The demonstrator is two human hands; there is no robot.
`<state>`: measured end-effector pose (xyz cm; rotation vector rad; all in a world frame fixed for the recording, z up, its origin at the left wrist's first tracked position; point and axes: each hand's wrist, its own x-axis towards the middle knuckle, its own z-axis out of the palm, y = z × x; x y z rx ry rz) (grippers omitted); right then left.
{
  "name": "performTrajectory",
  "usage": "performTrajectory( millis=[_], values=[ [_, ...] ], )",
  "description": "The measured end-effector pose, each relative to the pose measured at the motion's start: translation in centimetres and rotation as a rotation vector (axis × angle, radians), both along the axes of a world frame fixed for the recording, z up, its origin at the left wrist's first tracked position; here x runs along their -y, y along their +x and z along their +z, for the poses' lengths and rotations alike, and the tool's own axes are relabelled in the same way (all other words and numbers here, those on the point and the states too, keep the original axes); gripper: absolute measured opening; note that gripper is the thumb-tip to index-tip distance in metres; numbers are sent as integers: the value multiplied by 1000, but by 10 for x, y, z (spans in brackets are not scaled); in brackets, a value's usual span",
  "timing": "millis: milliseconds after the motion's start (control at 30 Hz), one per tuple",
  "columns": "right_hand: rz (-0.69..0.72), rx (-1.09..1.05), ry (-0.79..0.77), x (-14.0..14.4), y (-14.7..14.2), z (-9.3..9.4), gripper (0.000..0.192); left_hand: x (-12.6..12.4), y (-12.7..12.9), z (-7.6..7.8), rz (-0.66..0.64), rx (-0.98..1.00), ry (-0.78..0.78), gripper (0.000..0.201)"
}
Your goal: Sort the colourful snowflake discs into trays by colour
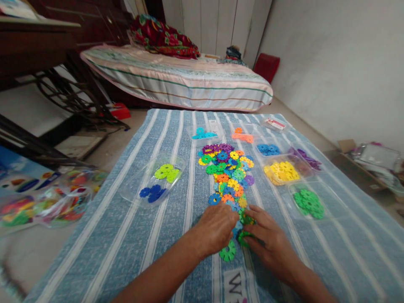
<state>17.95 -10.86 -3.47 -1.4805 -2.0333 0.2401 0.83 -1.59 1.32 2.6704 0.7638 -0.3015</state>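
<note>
Green discs (244,237) sat pinched in our right hand (268,237); our left hand (216,229) closed on the pile (229,176). A nudge could have scattered it.

Soft, even indoor light, moderately bright, no single source in view. Faint shadows only under both hands (217,229) on the striped cloth (126,235). No glare. Strong wide-angle bending toward the edges. Blurred at near left, smearing the bags of pieces (59,202); sharper at centre, softer far off.
</note>
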Motion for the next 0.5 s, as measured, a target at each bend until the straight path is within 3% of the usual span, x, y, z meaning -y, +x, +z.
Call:
performTrajectory(
  millis=[233,367,433,500],
  values=[
    [-73,-110,5,1,5,13,12,-3,-1,1,24,8,-61,9],
    [-343,-38,176,1,46,34,13,-7,-2,-1,27,19,-76,4],
    [-548,98,307,0,70,44,19,-9,-3,-1,24,18,-89,5],
    [-667,220,375,-1,86,48,23,-11,-3,0,26,15,-101,6]
  ],
)
